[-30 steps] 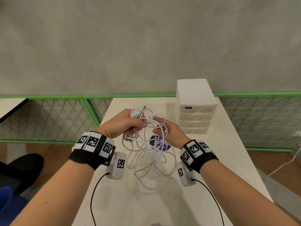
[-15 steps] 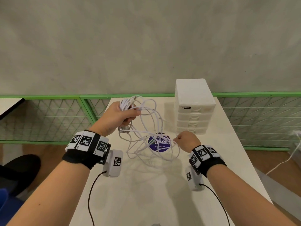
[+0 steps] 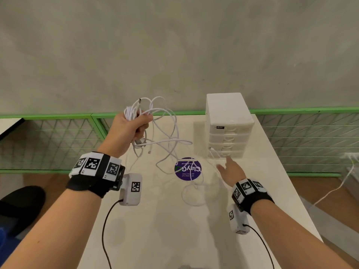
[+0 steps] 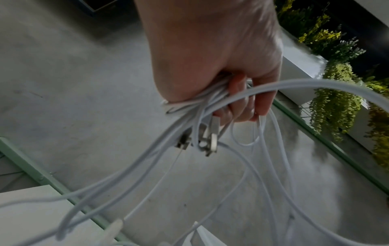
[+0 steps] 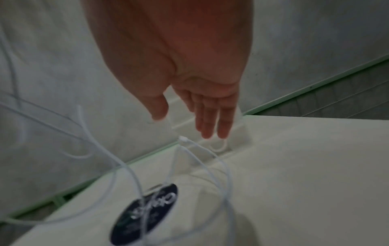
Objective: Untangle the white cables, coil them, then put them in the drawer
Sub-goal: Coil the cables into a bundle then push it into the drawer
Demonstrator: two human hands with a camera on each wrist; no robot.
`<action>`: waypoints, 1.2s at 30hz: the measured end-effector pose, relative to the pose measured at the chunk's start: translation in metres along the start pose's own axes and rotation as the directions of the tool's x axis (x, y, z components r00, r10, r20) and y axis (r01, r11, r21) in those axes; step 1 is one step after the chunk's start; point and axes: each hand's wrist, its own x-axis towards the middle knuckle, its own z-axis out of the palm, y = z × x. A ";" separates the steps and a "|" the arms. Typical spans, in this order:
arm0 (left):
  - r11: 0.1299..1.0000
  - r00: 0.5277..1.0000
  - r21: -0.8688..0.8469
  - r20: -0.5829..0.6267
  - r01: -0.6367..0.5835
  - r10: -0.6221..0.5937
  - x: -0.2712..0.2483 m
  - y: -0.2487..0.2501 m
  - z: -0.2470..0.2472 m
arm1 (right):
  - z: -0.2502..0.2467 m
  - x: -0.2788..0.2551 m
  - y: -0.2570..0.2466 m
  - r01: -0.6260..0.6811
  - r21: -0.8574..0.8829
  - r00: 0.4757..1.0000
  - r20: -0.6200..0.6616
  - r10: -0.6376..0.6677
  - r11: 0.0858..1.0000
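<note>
From the head view, the left hand (image 3: 134,126) grips a raised bunch of white cables (image 3: 155,133) whose loose loops trail down onto the desk (image 3: 155,230), while the right hand (image 3: 231,171) reaches open-fingered toward the white drawer unit (image 3: 227,125), all drawers seemingly closed. The left wrist view shows fingers (image 4: 242,108) curled round tangled strands and plugs (image 4: 208,138). In the right wrist view, straight fingers (image 5: 210,119) hold nothing beside a loose cable end (image 5: 184,139); untangling looks unfinished, coiling and stowing remain.
</note>
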 end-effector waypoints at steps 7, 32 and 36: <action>0.999 0.997 0.036 0.074 -0.004 0.001 0.000 0.001 0.017 | -0.015 -0.028 -0.092 0.480 0.602 0.857 -0.166 -0.488 0.638; 0.997 0.926 0.063 -0.372 -0.035 0.056 0.008 0.002 -0.008 | -0.006 -0.007 -0.007 0.272 0.309 0.956 0.018 -0.292 0.911; 0.995 0.919 0.094 -0.389 -0.031 0.065 0.010 0.002 -0.003 | -0.019 0.001 -0.012 0.281 0.213 0.950 -0.201 -0.239 0.936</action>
